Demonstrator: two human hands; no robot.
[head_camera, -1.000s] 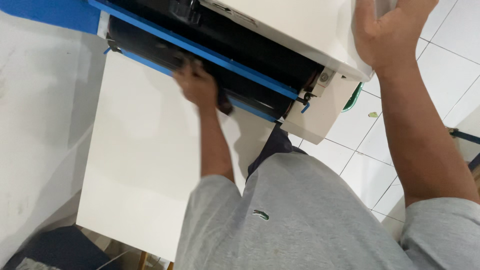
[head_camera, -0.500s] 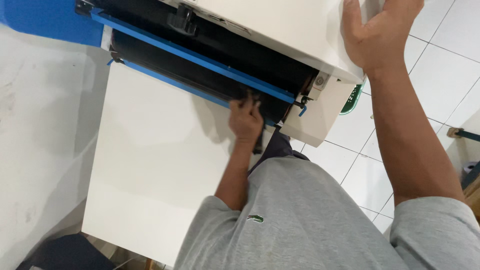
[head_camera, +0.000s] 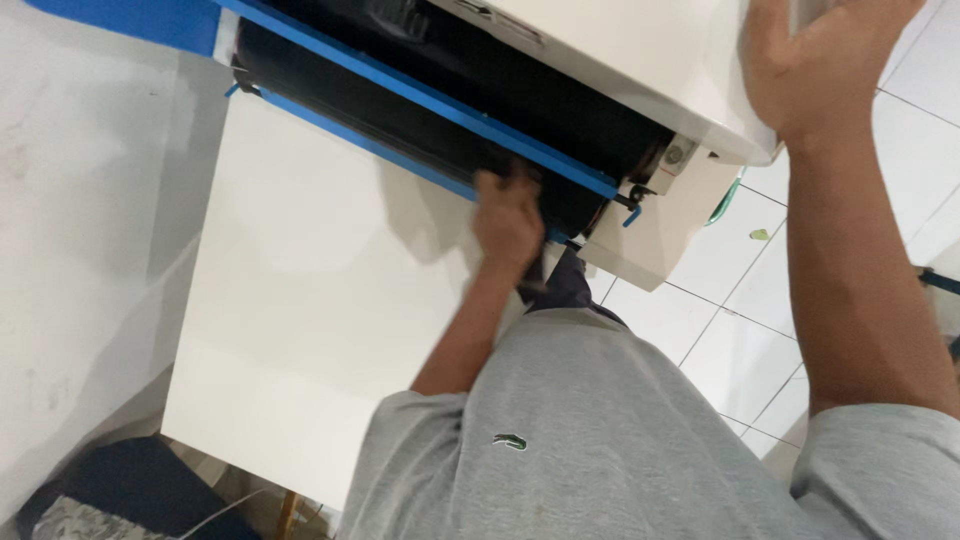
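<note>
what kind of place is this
Probably an office or a repair workspace, indoors. A large white machine, likely a copier or printer, stands open, showing its black interior and blue rail. The left hand reaches into it; the right hand rests on top. The floor is white tile.

Single head-worn view, tilted, looking steeply down, close over printer and tiled floor

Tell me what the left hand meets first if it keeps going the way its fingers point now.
Likely the black roller unit inside the open machine: the left hand already reaches into the slot between the two blue rails, though depth there is hard to judge.
</note>
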